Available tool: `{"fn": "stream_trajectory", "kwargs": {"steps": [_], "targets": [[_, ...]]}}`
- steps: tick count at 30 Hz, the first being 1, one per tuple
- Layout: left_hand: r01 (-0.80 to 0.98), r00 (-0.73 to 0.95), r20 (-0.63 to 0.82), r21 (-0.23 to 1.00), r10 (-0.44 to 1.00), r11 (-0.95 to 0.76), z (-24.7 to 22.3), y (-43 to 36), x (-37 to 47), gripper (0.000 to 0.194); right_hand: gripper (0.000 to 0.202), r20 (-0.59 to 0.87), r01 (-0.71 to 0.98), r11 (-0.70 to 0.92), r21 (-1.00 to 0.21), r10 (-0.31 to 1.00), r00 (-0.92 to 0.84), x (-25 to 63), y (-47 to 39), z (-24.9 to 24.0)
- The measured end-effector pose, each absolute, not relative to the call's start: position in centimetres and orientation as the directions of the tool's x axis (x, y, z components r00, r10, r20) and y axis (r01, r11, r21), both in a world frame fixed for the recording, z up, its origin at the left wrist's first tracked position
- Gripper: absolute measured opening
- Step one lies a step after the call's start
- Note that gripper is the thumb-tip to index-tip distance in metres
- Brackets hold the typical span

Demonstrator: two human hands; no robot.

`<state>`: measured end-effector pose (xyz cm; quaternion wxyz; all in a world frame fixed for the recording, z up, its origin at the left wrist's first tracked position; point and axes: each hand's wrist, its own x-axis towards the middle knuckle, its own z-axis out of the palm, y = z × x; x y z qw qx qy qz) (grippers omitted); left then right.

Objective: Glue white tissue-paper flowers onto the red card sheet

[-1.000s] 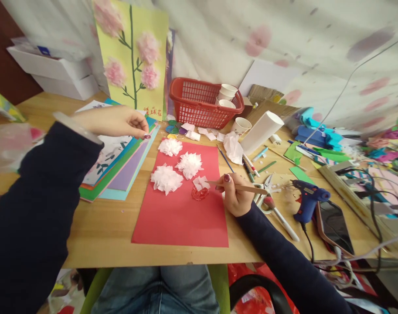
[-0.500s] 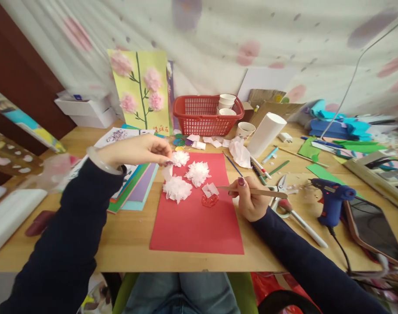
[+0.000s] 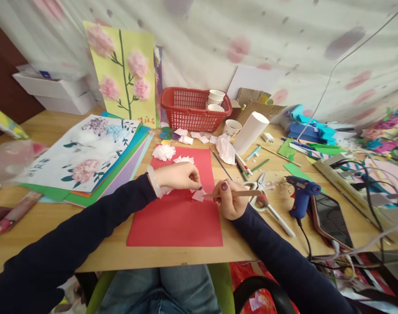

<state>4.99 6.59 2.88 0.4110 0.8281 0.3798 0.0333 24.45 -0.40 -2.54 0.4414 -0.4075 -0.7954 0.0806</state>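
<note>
My left hand (image 3: pixel 179 176) reaches over a sheet of red paper (image 3: pixel 175 226), thumb and fingertips pinched on a small white tissue paper piece (image 3: pixel 199 195). Beneath it, a glossy red patch (image 3: pixel 189 196) shows on the sheet, partly covered. My right hand (image 3: pixel 232 201) grips a flat tan stick (image 3: pixel 247 193), its narrow tip touching or nearly touching the paper piece. At the sheet's far edge sits a ruffled white paper flower (image 3: pixel 164 151). A second white flower (image 3: pixel 184 160) is partly hidden behind my left hand, and only a bit of a third shows below the wrist.
Scissors (image 3: pixel 259 192), a blue glue gun (image 3: pixel 301 196) and a phone (image 3: pixel 331 218) lie on the right. A red basket (image 3: pixel 192 115) with paper cups and a white paper roll (image 3: pixel 251 133) stand behind. Flower pictures on coloured sheets (image 3: pixel 133 174) lie left.
My left hand has moved right and nearer, from beside the white flowers to the red patch, carrying the paper piece. My right hand still holds the stick. The camera view has shifted.
</note>
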Motion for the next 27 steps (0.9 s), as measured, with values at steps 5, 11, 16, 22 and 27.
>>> {"fn": "stream_trajectory", "kwargs": {"steps": [5, 11, 16, 22, 27], "targets": [[0.623, 0.687, -0.224, 0.671, 0.692, -0.401, 2.6, 6.7, 5.0, 0.014, 0.050, 0.622, 0.618, 0.623, -0.479, 0.738, -0.262, 23.8, 0.5, -2.3], [0.632, 0.680, -0.197, 0.647, 0.706, -0.428, 3.0, 6.8, 4.8, 0.013, 0.046, 0.610, 0.656, 0.627, -0.421, 0.731, -0.307, 23.8, 0.9, -2.9], [0.709, 0.619, -0.161, 0.536, 0.768, -0.459, 3.8, 6.3, 3.7, 0.014, 0.046, 0.597, 0.713, 0.611, -0.344, 0.729, -0.336, 23.9, 1.0, -3.1], [0.760, 0.635, -0.164, 0.309, 0.755, -0.572, 4.9, 5.4, 2.3, 0.019, 0.044, 0.605, 0.704, 0.663, -0.256, 0.677, -0.418, 23.9, 1.2, -3.2], [0.721, 0.692, -0.204, 0.248, 0.692, -0.647, 5.0, 5.2, 2.6, 0.018, 0.040, 0.578, 0.704, 0.661, -0.260, 0.691, -0.435, 23.8, 1.2, -3.0]]}}
